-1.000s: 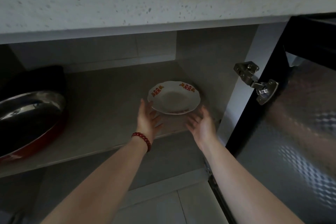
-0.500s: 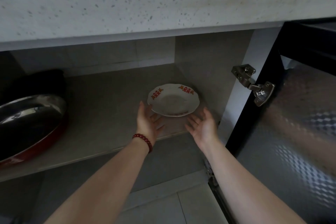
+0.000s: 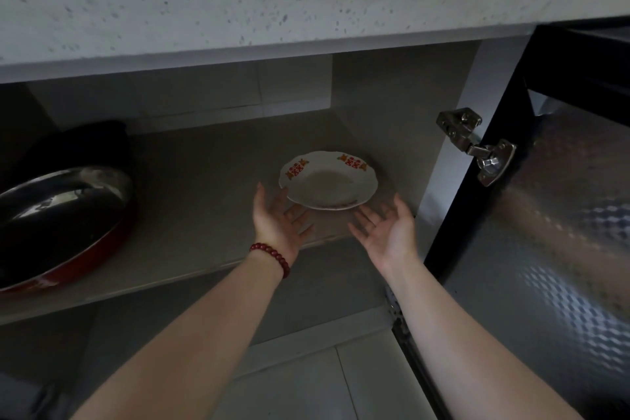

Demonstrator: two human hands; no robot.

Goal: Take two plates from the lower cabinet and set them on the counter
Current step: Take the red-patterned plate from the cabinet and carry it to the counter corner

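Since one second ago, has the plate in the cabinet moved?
No. The plate keeps the same spacing from the door hinge and from the front edge of the shelf. Only the camera view shifted slightly.

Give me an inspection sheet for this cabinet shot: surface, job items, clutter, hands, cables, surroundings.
Surface: grey cabinet shelf, dimly lit.
Job's things: one white plate with red motifs, on the shelf near the right wall; a second plate is not visible.
Clutter: red pan with a shiny inside at the left, and a dark object behind it.
Hands: left hand open at the plate's near left rim, contact unclear; right hand open, palm up, just short of the rim. Red bead bracelet on the left wrist.
Cables: nothing seen.
Surroundings: speckled counter above; open door on a metal hinge at right; tiled floor below.
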